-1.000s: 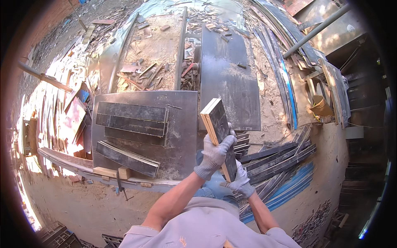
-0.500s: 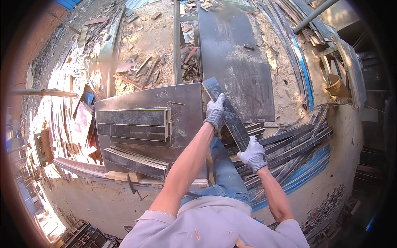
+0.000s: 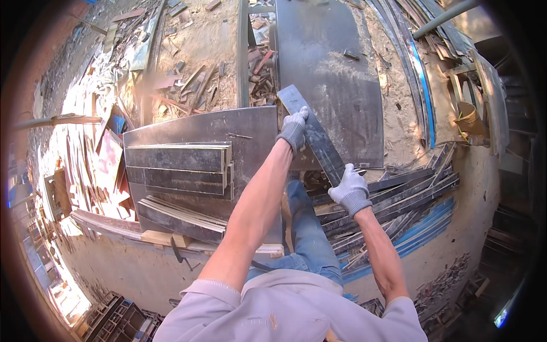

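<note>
Both of my hands wear pale knitted gloves and are closed on one dark, dusty plank (image 3: 320, 139). The plank slants from far left to near right. My left hand (image 3: 294, 127) grips it near its far end, thumb along the top. My right hand (image 3: 350, 189) holds the near end. To the left, a stack of dark planks (image 3: 175, 159) with pale edges lies on a dark brown board (image 3: 253, 122). A second, fanned pile of planks (image 3: 179, 218) lies closer to me on the same board.
A large dusty dark panel (image 3: 336, 97) lies ahead. Long dark strips (image 3: 410, 199) and blue-edged strips (image 3: 424, 225) are heaped at my right. Wood scraps (image 3: 199, 85) and sawdust cover the ground beyond. A metal clamp (image 3: 178, 251) hangs at the board's near edge.
The held plank and both hands sit slightly higher in the picture, the plank's far end farther away. The view has shifted a little. Both grips stay closed.
</note>
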The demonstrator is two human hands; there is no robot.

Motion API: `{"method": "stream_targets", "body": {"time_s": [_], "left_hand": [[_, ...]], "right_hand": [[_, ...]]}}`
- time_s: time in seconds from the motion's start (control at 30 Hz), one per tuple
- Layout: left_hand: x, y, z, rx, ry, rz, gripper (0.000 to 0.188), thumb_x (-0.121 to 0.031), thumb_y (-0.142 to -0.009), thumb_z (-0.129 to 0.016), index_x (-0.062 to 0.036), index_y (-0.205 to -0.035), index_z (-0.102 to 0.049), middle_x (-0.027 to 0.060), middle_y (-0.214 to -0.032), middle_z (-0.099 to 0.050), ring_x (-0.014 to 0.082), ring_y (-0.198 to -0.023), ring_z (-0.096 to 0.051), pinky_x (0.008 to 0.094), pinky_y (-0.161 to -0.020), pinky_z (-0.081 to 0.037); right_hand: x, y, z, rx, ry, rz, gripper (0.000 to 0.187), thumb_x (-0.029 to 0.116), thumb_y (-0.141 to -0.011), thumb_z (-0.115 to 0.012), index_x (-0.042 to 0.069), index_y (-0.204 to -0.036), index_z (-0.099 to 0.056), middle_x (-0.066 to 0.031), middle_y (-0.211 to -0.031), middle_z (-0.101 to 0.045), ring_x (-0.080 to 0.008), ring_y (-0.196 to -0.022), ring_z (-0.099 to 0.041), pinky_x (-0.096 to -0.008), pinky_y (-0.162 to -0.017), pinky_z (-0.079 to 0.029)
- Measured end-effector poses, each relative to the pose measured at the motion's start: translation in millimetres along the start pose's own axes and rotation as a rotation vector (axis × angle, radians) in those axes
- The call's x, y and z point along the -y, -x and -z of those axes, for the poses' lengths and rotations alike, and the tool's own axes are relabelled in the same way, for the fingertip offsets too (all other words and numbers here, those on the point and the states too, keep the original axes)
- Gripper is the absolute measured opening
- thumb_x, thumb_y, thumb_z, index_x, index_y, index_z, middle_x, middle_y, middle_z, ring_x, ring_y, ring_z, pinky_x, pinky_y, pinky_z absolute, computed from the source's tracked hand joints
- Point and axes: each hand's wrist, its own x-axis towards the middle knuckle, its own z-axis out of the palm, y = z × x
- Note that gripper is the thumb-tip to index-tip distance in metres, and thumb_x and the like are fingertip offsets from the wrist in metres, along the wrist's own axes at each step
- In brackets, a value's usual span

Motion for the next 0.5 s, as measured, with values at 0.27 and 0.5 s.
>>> {"method": "stream_targets", "body": {"time_s": [0.27,0.5], "left_hand": [[-79,50,-21,0.028,-0.075,0.225,0.067,-0.055,-0.104,-0.059,0.0064,-0.130,-0.066,0.0259,-0.120,-0.073,0.0325,-0.110,-0.071,0.0444,-0.091,-0.054],[-79,42,-11,0.123,-0.518,-0.052,0.059,-0.049,-0.109,-0.052,0.0041,-0.131,-0.066,0.0315,-0.127,-0.069,0.0401,-0.117,-0.070,0.0471,-0.096,-0.055]], "right_hand": [[-14,-5,-14,-0.029,-0.041,-0.064,0.069,0.024,-0.073,-0.079,-0.006,-0.127,-0.050,-0.0305,-0.103,-0.074,-0.0454,-0.102,-0.074,-0.0494,-0.092,-0.059],[-5,-9,-9,-0.031,-0.055,-0.070,0.062,0.021,-0.074,-0.079,-0.006,-0.121,-0.051,-0.0313,-0.103,-0.074,-0.0460,-0.102,-0.074,-0.0489,-0.092,-0.059]]}}
